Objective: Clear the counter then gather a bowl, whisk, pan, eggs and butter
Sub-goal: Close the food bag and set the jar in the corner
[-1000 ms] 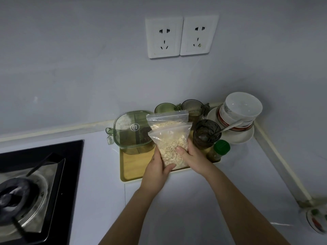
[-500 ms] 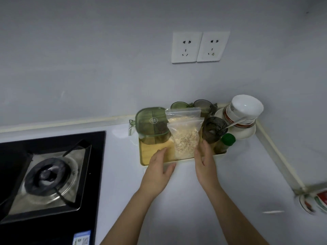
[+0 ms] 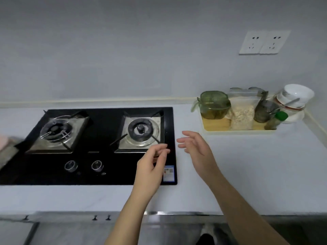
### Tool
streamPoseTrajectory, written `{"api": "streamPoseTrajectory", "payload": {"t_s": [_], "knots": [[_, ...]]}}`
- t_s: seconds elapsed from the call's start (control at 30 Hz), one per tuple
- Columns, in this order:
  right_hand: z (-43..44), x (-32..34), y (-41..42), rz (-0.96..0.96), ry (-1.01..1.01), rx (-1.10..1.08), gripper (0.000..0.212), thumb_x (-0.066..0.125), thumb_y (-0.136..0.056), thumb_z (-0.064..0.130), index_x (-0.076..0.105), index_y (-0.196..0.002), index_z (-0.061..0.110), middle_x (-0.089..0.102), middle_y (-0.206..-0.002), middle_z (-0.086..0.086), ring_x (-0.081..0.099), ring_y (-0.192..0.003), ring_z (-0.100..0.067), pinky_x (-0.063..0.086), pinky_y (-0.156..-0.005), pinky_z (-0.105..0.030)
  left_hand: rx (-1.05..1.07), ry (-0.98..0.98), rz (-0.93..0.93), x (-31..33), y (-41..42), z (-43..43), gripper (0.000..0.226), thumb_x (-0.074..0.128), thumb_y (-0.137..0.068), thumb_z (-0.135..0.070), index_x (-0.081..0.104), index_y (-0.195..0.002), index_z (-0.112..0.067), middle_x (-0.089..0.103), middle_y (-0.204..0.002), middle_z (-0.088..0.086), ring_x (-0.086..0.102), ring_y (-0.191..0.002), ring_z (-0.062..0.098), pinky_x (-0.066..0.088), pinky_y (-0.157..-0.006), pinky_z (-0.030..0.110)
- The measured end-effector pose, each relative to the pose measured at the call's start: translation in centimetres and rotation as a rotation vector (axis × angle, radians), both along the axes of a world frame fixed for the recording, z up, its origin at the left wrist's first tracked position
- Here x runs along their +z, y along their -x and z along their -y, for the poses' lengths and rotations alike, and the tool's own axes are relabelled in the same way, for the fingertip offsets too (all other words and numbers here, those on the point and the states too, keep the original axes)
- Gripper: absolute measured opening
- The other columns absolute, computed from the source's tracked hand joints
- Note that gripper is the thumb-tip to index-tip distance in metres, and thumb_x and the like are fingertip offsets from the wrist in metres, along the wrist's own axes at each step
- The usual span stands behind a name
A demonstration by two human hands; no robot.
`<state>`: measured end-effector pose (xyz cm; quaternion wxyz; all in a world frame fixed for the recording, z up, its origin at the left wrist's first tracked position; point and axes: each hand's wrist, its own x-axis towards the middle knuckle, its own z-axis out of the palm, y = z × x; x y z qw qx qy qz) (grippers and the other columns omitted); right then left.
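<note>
- Left hand [image 3: 152, 168] hovered over the near right corner of the black glass two-burner gas hob [image 3: 106, 167]. Fingers were loosely curled, thumb close to the fingertips, and it held nothing.
- Right hand [image 3: 198, 149] hung above the white counter [image 3: 247, 174] just right of the hob. Fingers were relaxed and slightly spread, and it was empty too.
- The stacked white ceramic bowl [image 3: 299, 93] sat in the far right corner by the wall, on a plate, with a metal spoon [image 3: 290, 103] leaning out of it down-left.
- Key relation: the bowl lay up and to the right of both hands, well apart. The right hand was nearer, so a bowl reach would likely fall to that arm.
- The cream-rimmed wooden tray [image 3: 238, 132] stood between hands and bowl, long axis along the wall. It held a green lidded container [image 3: 214, 105], a clear zip bag of oats [image 3: 241, 115], a dark glass cup [image 3: 263, 112] and a green-capped bottle [image 3: 277, 120].
- The open counter looked cleared. Whisk, pan, eggs and butter were not in view, so gathering probably hadn't begun.
</note>
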<state>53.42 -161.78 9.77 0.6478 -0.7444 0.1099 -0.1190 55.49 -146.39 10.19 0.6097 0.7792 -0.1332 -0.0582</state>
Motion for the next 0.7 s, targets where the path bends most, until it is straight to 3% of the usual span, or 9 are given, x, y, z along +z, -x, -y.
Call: {"api": "streamPoseTrajectory", "payload": {"t_s": [0.2,0.27,0.43,0.7], "knots": [[-13.1,2.1,0.3,0.028,-0.027,0.114,0.022,0.045,-0.097,0.014,0.058,-0.111,0.025,0.070,-0.100,0.006,0.066,-0.093,-0.004,0.049,-0.089,-0.024,0.197,0.069,0.047,1.6,2.6,-13.3,0.018,0.054,-0.094,-0.012,0.065,-0.105,-0.022,0.068,-0.097,-0.015,0.063,-0.097,0.002,0.045,-0.083,0.013],[-16.2,2.8,-0.2,0.039,-0.020,0.150,0.023,0.044,-0.098,0.013,0.058,-0.111,0.025,0.070,-0.100,0.005,0.066,-0.092,-0.005,0.049,-0.087,-0.023,0.256,0.085,0.054,1.9,3.1,-16.7,0.020,0.054,-0.094,-0.012,0.064,-0.103,-0.026,0.069,-0.097,-0.013,0.063,-0.097,0.003,0.048,-0.085,0.019],[-23.0,3.6,-1.9,0.043,0.000,0.276,0.024,0.043,-0.098,0.010,0.058,-0.113,0.022,0.069,-0.100,0.003,0.066,-0.092,-0.005,0.050,-0.085,-0.022,0.396,0.118,0.074,2.0,2.8,-23.6,0.019,0.053,-0.094,-0.010,0.065,-0.101,-0.022,0.068,-0.095,-0.020,0.062,-0.093,-0.002,0.045,-0.078,0.009],[-33.7,2.2,-8.7,-0.006,0.012,0.452,0.023,0.045,-0.097,0.010,0.061,-0.107,0.023,0.071,-0.096,0.001,0.067,-0.088,-0.009,0.052,-0.080,-0.024,0.558,0.092,0.038,0.3,-1.2,-34.0,0.021,0.053,-0.094,-0.017,0.061,-0.097,-0.036,0.070,-0.094,-0.009,0.062,-0.094,0.001,0.044,-0.080,0.019]]}}
